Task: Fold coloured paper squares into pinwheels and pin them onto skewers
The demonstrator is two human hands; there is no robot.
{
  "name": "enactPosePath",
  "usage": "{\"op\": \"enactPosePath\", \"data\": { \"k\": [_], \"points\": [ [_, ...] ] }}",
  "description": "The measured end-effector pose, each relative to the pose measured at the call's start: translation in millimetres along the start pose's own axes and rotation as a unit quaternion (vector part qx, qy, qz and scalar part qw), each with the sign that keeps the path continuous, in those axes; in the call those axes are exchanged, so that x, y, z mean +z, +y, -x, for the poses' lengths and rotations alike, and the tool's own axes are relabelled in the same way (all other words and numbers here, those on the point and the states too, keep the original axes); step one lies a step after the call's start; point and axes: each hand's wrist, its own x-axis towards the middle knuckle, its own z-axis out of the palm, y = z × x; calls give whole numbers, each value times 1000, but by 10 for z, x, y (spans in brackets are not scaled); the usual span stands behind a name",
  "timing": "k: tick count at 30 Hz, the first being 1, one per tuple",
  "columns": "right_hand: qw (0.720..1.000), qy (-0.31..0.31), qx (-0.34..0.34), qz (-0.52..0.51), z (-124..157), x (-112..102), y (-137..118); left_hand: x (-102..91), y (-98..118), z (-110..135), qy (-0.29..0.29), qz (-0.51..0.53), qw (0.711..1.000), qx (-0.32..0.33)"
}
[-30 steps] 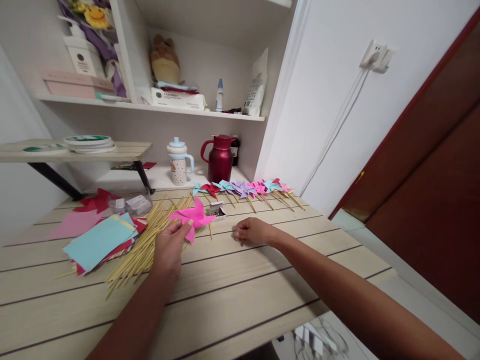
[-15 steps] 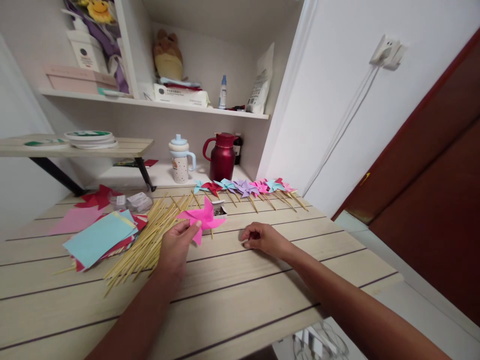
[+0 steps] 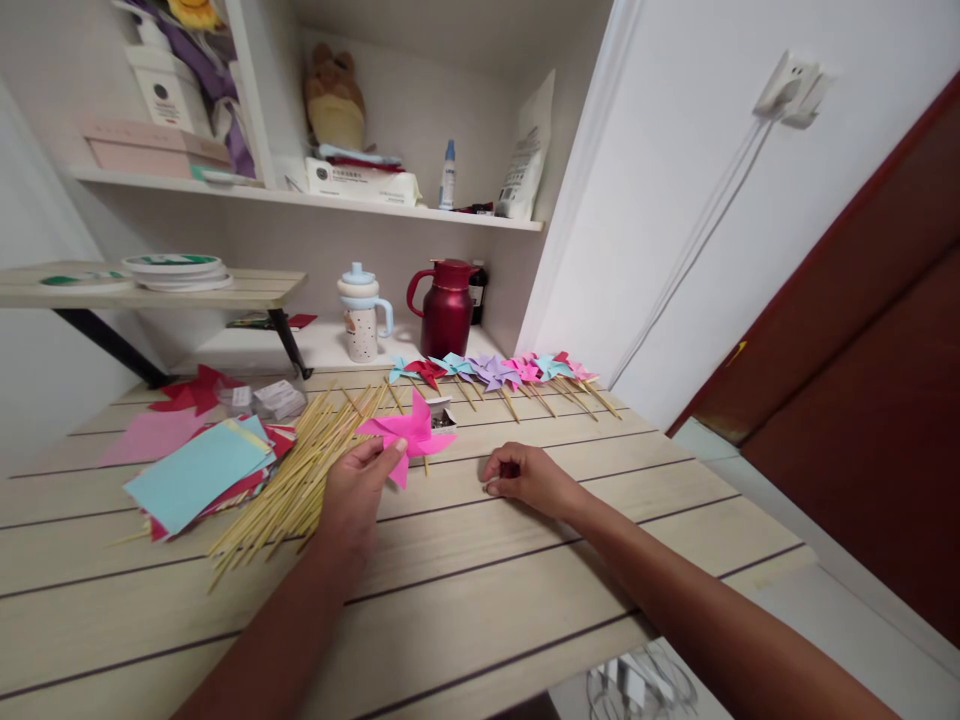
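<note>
You've got a white shelving unit (image 3: 420, 105) from upper left to top centre, white wall (image 3: 660, 180) upper right with socket (image 3: 787, 88) and cable (image 3: 694, 235). Dark red door-like panel (image 3: 847, 370) at your right, pale floor (image 3: 840, 615) lower right. Dark-striped plank bench (image 3: 480, 620) across your lower frame. Soft light.

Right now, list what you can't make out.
In the head view:
Right hand: curled fingers hide whether it holds anything.
Box: contents too small to tell, partly behind the pinwheel.
Dark bottle: partly hidden by the jug.
Yellow toy: cut off by the top edge.
</note>
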Motion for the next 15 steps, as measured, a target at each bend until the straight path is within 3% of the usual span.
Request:
{"op": "enactPosePath", "data": {
  "k": [15],
  "points": [
    [1000,9,3,4,37,39,-47,-13,-21,-14,6,-2,1000,-6]
  ]
}}
